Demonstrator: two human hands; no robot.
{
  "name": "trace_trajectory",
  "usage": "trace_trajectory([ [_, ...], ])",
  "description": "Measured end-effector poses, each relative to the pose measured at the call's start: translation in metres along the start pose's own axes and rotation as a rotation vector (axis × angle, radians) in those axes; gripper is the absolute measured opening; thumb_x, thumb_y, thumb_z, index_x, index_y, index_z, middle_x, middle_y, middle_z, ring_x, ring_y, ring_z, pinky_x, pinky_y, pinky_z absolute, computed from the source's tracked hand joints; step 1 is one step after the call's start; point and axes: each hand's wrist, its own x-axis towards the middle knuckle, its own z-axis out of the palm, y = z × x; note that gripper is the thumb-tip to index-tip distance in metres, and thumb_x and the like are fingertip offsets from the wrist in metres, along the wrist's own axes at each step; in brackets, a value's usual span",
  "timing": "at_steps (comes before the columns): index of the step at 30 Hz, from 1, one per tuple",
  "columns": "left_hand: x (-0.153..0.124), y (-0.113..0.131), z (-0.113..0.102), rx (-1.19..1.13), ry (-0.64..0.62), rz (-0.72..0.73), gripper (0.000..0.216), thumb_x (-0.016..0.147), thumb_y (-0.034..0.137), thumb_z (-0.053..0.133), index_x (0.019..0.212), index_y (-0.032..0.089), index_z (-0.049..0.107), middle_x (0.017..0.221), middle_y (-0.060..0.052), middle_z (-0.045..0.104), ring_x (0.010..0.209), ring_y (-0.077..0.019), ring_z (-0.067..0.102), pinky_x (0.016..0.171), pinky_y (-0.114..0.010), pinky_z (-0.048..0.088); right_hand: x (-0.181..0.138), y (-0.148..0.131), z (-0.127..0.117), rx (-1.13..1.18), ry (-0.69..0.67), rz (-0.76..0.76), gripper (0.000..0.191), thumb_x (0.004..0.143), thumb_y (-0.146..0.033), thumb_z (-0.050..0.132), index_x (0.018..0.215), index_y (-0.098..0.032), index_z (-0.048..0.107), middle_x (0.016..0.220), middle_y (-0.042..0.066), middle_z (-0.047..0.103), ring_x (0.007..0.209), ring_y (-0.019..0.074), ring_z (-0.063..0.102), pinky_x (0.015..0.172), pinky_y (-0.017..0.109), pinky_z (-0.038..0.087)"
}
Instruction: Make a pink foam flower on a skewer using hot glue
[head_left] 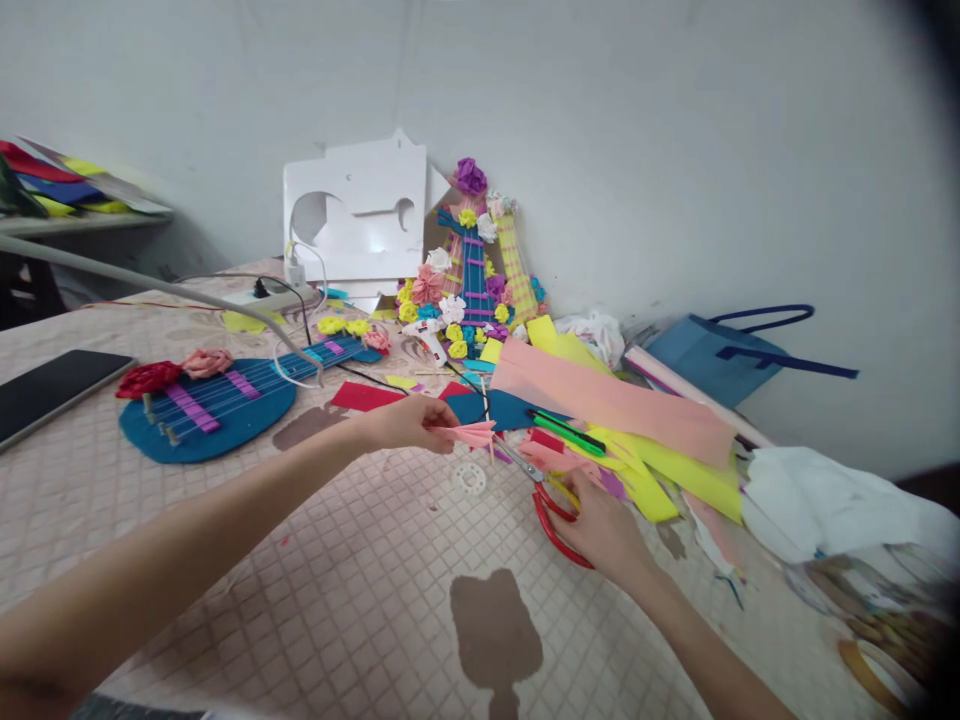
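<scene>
My left hand [409, 424] pinches a folded strip of pink crepe paper [471, 434] above the table. In my right hand [604, 530] is a pair of scissors [559, 525] with red handles. Their blades point up and left, with the tips close to the pink paper's end; whether they touch it I cannot tell. Just below the paper lies a white perforated disc [469, 479]. A green cutter knife [568, 432] rests on paper scraps beyond the scissors.
A blue toy guitar [262, 405] with paper roses lies at left, near a dark tablet [64, 392]. Flower-covered guitars [474, 275], a glue gun [426, 340] and white cut-out boards [356, 215] stand behind. Pink crepe paper [607, 390], a blue bag [712, 355] and a tape roll [881, 675] are on the right.
</scene>
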Motion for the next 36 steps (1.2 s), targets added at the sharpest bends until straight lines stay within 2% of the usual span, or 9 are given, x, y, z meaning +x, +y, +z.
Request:
trace_trajectory([
  [7, -0.001, -0.007, 0.002, -0.001, 0.067, -0.085, 0.028, 0.071, 0.042, 0.06, 0.076, 0.014, 0.058, 0.068, -0.001, 0.059, 0.064, -0.0134, 0.056, 0.057, -0.022, 0.041, -0.004, 0.011, 0.009, -0.064, 0.075, -0.112, 0.026, 0.08, -0.035, 0.056, 0.1, -0.018, 0.058, 0.1, 0.012, 0.062, 0.1, 0.0286, 0.057, 0.077, 0.035, 0.043],
  [10, -0.004, -0.014, 0.0, 0.061, 0.091, -0.127, 0.028, 0.07, 0.043, 0.058, 0.07, 0.015, 0.056, 0.062, 0.001, 0.055, 0.058, -0.0128, 0.053, 0.052, -0.021, 0.037, 0.006, -0.012, 0.005, 0.084, 0.117, -0.125, 0.019, 0.085, -0.034, 0.05, 0.093, -0.019, 0.058, 0.095, 0.009, 0.063, 0.091, 0.0241, 0.059, 0.077, 0.034, 0.043],
  [13, -0.01, -0.022, -0.003, 0.153, 0.092, -0.14, 0.028, 0.069, 0.042, 0.059, 0.062, 0.016, 0.054, 0.054, 0.003, 0.047, 0.051, -0.0107, 0.045, 0.047, -0.021, 0.028, 0.02, -0.045, 0.011, 0.305, 0.011, -0.122, 0.016, 0.086, -0.034, 0.049, 0.081, -0.021, 0.056, 0.079, 0.002, 0.064, 0.071, 0.0168, 0.06, 0.063, 0.027, 0.042],
  [18, -0.017, -0.036, -0.004, 0.297, 0.046, -0.138, 0.03, 0.069, 0.04, 0.06, 0.055, 0.016, 0.05, 0.049, 0.005, 0.04, 0.047, -0.0095, 0.04, 0.045, -0.022, 0.023, 0.037, -0.081, 0.031, 0.201, -0.001, -0.042, 0.026, 0.079, -0.042, 0.058, 0.066, -0.02, 0.052, 0.063, 0.001, 0.062, 0.064, 0.0183, 0.058, 0.055, 0.027, 0.032],
  [23, -0.023, -0.03, 0.007, 0.438, 0.174, -0.107, 0.037, 0.061, 0.032, 0.07, 0.094, 0.017, 0.061, 0.087, -0.004, 0.063, 0.08, -0.0213, 0.058, 0.065, -0.027, 0.041, 0.041, -0.081, 0.04, 0.162, 0.017, -0.027, 0.012, 0.077, -0.027, 0.058, 0.069, -0.02, 0.054, 0.065, 0.001, 0.064, 0.064, 0.0169, 0.058, 0.055, 0.026, 0.03],
  [28, -0.026, -0.005, 0.032, 0.511, 0.397, 0.01, 0.033, 0.076, 0.029, 0.061, 0.107, 0.018, 0.058, 0.109, -0.01, 0.061, 0.104, -0.0266, 0.053, 0.09, -0.04, 0.04, 0.034, -0.078, 0.039, 0.133, 0.243, -0.097, 0.008, 0.081, -0.026, 0.055, 0.078, -0.019, 0.054, 0.074, 0.003, 0.062, 0.065, 0.0179, 0.058, 0.055, 0.027, 0.033],
  [30, -0.025, 0.0, 0.044, 0.373, 0.425, 0.027, 0.028, 0.077, 0.032, 0.061, 0.1, 0.016, 0.059, 0.097, -0.008, 0.063, 0.086, -0.0212, 0.058, 0.078, -0.034, 0.046, 0.029, -0.08, 0.037, 0.164, 0.361, -0.168, 0.006, 0.083, -0.025, 0.053, 0.08, -0.019, 0.053, 0.076, 0.003, 0.06, 0.066, 0.0174, 0.058, 0.055, 0.026, 0.035],
  [32, -0.022, 0.002, 0.054, 0.115, 0.303, -0.006, 0.03, 0.078, 0.038, 0.061, 0.098, 0.015, 0.059, 0.086, -0.005, 0.064, 0.063, -0.0138, 0.055, 0.059, -0.027, 0.046, 0.025, -0.083, 0.034, 0.226, 0.445, -0.231, 0.005, 0.084, -0.023, 0.051, 0.082, -0.019, 0.053, 0.077, 0.003, 0.059, 0.068, 0.0165, 0.057, 0.056, 0.026, 0.037],
  [36, -0.019, -0.001, 0.064, -0.13, 0.194, 0.011, 0.027, 0.079, 0.04, 0.058, 0.08, 0.013, 0.057, 0.062, 0.001, 0.054, 0.052, -0.0097, 0.051, 0.048, -0.021, 0.042, 0.02, -0.089, 0.024, 0.448, 0.5, -0.268, 0.005, 0.086, -0.024, 0.053, 0.088, -0.019, 0.053, 0.082, 0.003, 0.057, 0.069, 0.0144, 0.054, 0.061, 0.025, 0.041],
])
